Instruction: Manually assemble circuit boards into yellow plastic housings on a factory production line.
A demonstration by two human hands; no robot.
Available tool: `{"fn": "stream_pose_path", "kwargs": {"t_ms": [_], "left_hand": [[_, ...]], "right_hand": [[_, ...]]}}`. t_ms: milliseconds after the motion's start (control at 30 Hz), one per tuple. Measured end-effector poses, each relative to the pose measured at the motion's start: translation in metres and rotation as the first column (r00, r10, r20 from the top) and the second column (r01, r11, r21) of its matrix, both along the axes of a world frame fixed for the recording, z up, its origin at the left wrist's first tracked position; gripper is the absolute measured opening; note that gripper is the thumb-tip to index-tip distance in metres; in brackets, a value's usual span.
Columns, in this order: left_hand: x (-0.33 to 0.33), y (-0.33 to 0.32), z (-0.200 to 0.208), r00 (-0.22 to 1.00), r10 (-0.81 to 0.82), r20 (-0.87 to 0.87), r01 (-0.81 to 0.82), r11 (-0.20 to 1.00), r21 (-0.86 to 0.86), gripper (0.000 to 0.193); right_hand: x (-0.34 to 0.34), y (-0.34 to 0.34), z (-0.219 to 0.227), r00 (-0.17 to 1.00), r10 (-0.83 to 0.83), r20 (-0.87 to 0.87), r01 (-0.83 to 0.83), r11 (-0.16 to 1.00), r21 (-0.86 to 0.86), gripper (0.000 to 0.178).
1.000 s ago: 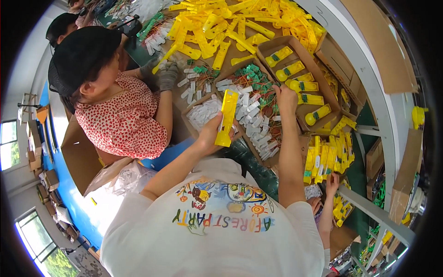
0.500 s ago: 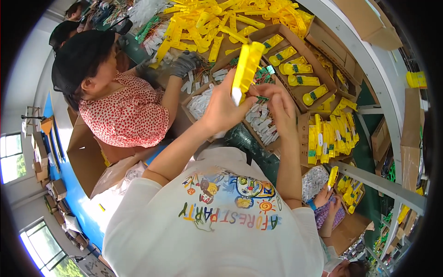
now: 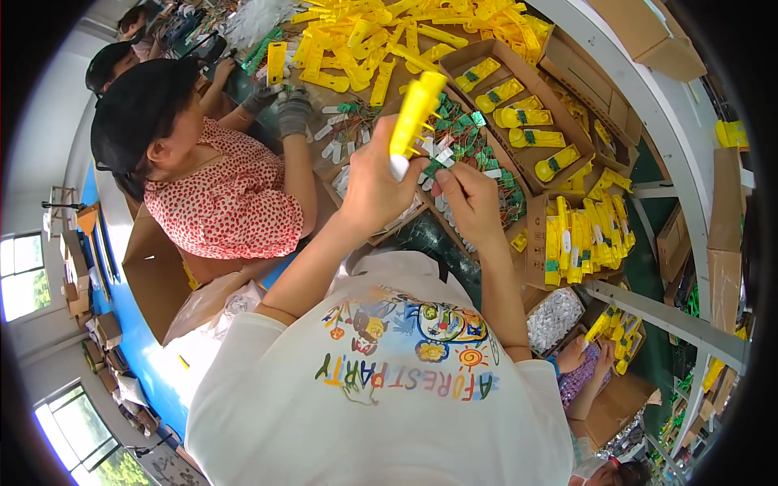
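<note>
My left hand (image 3: 375, 180) is closed around a long yellow plastic housing (image 3: 418, 107), tilted upright, with small pegs along one side and a white part at its lower end. Beside that end, my right hand (image 3: 472, 201) pinches a small green circuit board (image 3: 438, 167), its fingertips close to those of my left hand. Both hands hover over a heap of green boards with thin wires (image 3: 496, 162). Small white plastic pieces (image 3: 450, 217) lie below them, partly hidden by my hands.
Loose yellow housings (image 3: 365, 49) are piled at the far side. A cardboard tray (image 3: 531, 166) holds several housings with boards; a fuller box (image 3: 536, 255) stands nearer. At left, a co-worker's grey-gloved hand (image 3: 294, 112) works beside a yellow housing (image 3: 276, 63). A metal beam (image 3: 664, 320) crosses at right.
My hands have shifted slightly down and left, and the housing has turned to show its pegs. The co-worker's gloved hands have drawn left, with a yellow housing now upright there.
</note>
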State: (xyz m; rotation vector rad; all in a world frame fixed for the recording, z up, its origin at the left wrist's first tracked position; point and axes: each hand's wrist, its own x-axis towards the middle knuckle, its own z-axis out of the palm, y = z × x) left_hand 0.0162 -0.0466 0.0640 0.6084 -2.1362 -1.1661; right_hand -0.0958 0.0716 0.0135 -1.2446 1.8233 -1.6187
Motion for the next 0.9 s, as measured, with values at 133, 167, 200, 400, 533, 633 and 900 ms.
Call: {"fn": "stream_pose_path", "kwargs": {"t_ms": [133,167,200,400,533,633,900], "left_hand": [[0.001,-0.008,-0.015,0.962,-0.058,-0.267,0.228,0.709,0.667,0.034],[0.000,-0.010,-0.014,0.913,0.037,-0.406,0.377,0.303,0.875,0.030],[0.003,-0.015,-0.019,0.886,-0.049,-0.462,0.457,0.266,0.849,0.037],[-0.005,0.008,-0.031,0.861,-0.081,-0.502,0.505,0.241,0.829,0.045],[-0.005,0.012,-0.037,0.806,-0.116,-0.580,0.592,0.167,0.789,0.048],[-0.004,0.013,-0.041,0.822,-0.146,-0.550,0.569,0.183,0.802,0.048],[-0.010,0.031,-0.029,0.891,0.021,-0.454,0.406,0.413,0.815,0.048]], "right_hand": [[0.007,0.005,0.023,0.998,-0.051,0.032,0.053,0.998,-0.034,0.029],[0.009,0.005,0.026,0.978,-0.075,0.197,0.076,0.997,0.003,0.028],[0.011,0.005,0.024,0.982,-0.052,0.182,0.055,0.998,-0.012,0.027],[0.027,0.005,0.032,0.987,-0.150,-0.055,0.150,0.989,0.001,0.022],[0.024,0.006,0.039,0.971,-0.130,-0.200,0.133,0.991,-0.002,0.021],[0.017,0.010,0.041,0.979,-0.054,-0.195,0.064,0.997,0.046,0.022],[0.032,0.006,0.025,0.957,-0.260,-0.128,0.268,0.962,0.050,0.027]]}}
